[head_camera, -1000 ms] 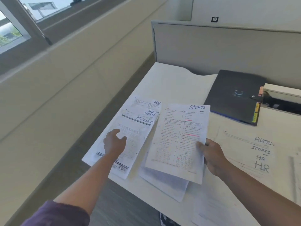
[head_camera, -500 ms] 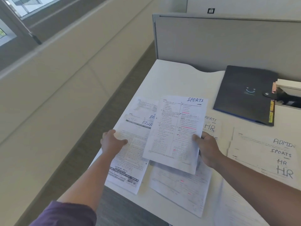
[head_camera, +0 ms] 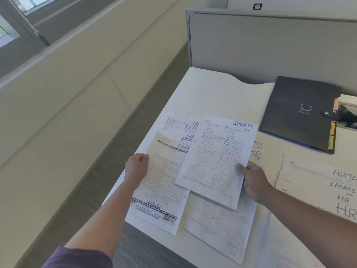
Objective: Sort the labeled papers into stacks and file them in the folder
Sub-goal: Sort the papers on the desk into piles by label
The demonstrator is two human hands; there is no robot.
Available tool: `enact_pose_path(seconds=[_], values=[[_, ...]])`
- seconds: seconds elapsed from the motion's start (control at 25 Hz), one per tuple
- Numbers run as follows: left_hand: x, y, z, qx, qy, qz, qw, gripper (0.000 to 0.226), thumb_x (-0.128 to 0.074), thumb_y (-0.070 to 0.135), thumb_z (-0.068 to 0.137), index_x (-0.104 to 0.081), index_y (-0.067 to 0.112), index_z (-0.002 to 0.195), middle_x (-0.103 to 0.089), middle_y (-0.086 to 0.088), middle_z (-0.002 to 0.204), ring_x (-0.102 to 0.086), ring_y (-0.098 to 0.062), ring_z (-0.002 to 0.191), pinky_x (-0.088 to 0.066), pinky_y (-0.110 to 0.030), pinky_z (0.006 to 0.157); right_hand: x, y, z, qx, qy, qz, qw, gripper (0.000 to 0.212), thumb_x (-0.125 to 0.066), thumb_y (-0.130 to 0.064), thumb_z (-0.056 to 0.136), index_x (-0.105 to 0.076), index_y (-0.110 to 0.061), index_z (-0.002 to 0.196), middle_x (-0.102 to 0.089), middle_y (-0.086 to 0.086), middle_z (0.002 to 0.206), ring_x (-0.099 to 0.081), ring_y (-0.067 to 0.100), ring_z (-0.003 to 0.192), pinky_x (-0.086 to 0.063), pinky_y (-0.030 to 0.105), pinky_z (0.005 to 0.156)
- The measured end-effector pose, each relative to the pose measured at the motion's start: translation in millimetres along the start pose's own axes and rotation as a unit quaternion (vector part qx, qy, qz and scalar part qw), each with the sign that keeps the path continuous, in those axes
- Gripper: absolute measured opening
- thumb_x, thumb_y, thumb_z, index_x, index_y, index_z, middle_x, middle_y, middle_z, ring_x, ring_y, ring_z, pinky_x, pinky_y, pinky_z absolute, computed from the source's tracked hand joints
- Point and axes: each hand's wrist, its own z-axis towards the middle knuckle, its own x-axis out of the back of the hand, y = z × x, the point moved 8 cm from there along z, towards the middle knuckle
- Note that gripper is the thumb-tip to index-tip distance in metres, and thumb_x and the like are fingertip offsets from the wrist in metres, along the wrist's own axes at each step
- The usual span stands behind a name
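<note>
My right hand [head_camera: 253, 182] grips the lower right edge of a printed sheet labeled SPORTS [head_camera: 216, 157] and holds it above the desk. My left hand [head_camera: 136, 168] pinches the left edge of the FINANCE sheet [head_camera: 164, 182], whose top is lifted and bent. Under it lie sheets labeled HR [head_camera: 179, 123] and ADMIN/SPORTS [head_camera: 186, 138]. A dark folder [head_camera: 301, 113] with a snap strap and yellow tabs lies shut at the back right. More labeled sheets (ADMIN, SPORTS, HR) [head_camera: 328, 186] lie fanned on the right.
The white desk [head_camera: 208, 93] ends at a grey partition [head_camera: 270, 45] behind. Its left edge drops to carpeted floor beside a beige wall. Another printed sheet [head_camera: 218, 225] lies at the near edge under my right hand. A box edge [head_camera: 347, 105] shows past the folder.
My right hand has carried the SPORTS sheet leftward over the left stack. My left hand went from resting on the FINANCE sheet to pinching its left edge and lifting it.
</note>
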Motion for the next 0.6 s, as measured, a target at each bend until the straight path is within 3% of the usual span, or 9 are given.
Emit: enact_pose_path(seconds=[0.12,0.24,0.36,0.48,0.6], values=[[0.3,4.0,0.0,0.011,-0.002,-0.001,1.0,0.019,-0.046,0.006,0.087,-0.052,0.009,0.069,-0.048,-0.008,0.075,-0.042,-0.027,0.072,-0.031,-0.036,0.058,-0.2,1.0,1.0,-0.008,0.004,-0.001,1.0,0.025,-0.055,-0.007,0.104,-0.068,-0.009,0.126,-0.073,0.011,0.125,-0.068,0.036,0.116,-0.054,0.054,0.098],[4.8,5.0,5.1,0.024,0.014,0.024,0.999,0.035,-0.044,0.0,0.085,-0.076,0.011,0.092,-0.064,-0.004,0.113,-0.06,-0.031,0.1,-0.046,-0.036,0.064,-0.4,0.6,1.9,-0.006,0.003,0.0,1.0,0.023,-0.055,-0.007,0.104,-0.07,-0.011,0.122,-0.074,0.009,0.123,-0.069,0.034,0.112,-0.056,0.049,0.091],[1.7,4.9,12.2,0.022,0.001,0.035,0.999,0.039,-0.039,-0.01,0.077,-0.07,0.013,0.072,-0.066,-0.008,0.099,-0.058,-0.031,0.078,-0.039,-0.031,0.053,-0.1,1.3,2.1,-0.004,0.009,-0.002,1.0,0.026,-0.055,-0.007,0.104,-0.069,-0.009,0.126,-0.074,0.01,0.123,-0.069,0.035,0.112,-0.056,0.05,0.092],[4.5,9.1,17.5,0.009,0.018,0.063,0.998,0.033,-0.049,-0.006,0.09,-0.074,0.016,0.092,-0.064,-0.009,0.118,-0.062,-0.032,0.097,-0.047,-0.031,0.063,-0.4,0.7,2.0,-0.002,0.008,0.001,1.0,0.024,-0.055,-0.005,0.104,-0.07,-0.01,0.122,-0.074,0.009,0.122,-0.069,0.034,0.112,-0.057,0.047,0.089],[5.4,11.8,23.0,-0.026,0.025,0.098,0.994,0.021,-0.072,0.007,0.092,-0.071,0.01,0.113,-0.062,-0.013,0.127,-0.057,-0.024,0.099,-0.047,-0.034,0.078,-0.6,1.4,3.2,-0.002,0.008,-0.002,1.0,0.024,-0.055,-0.005,0.104,-0.07,-0.01,0.122,-0.075,0.009,0.121,-0.069,0.034,0.112,-0.057,0.045,0.087]])
